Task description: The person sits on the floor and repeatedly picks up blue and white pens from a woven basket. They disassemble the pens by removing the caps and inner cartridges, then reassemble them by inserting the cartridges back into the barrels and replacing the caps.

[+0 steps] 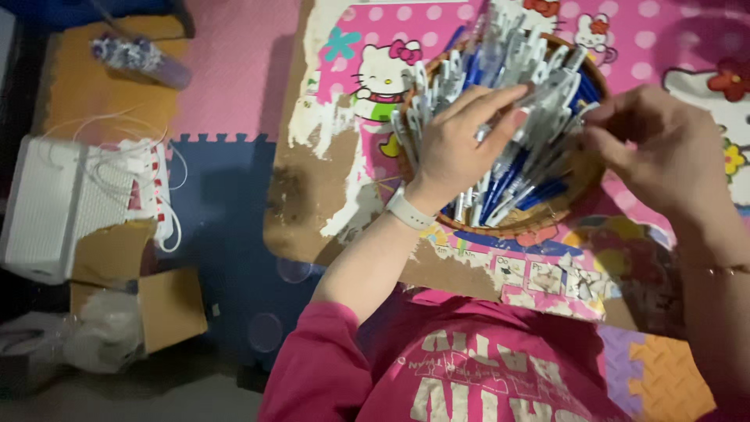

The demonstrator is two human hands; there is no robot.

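Note:
A round woven basket [582, 168] full of several blue-and-white pens [516, 168] sits on a small worn table [336, 180] with a pink cartoon-cat print. My left hand [461, 133] lies flat on top of the pen pile, fingers spread toward the right, a pale band on its wrist. At the basket's right side my right hand [668, 148] curls its fingers in among the pens at the rim; whether it grips one is hidden.
A white plastic basket [58, 207] with white cords stands at the left on foam floor mats. An open cardboard box [168, 305] with a plastic bag lies below it. A patterned tube [141, 59] rests on an orange mat at top left.

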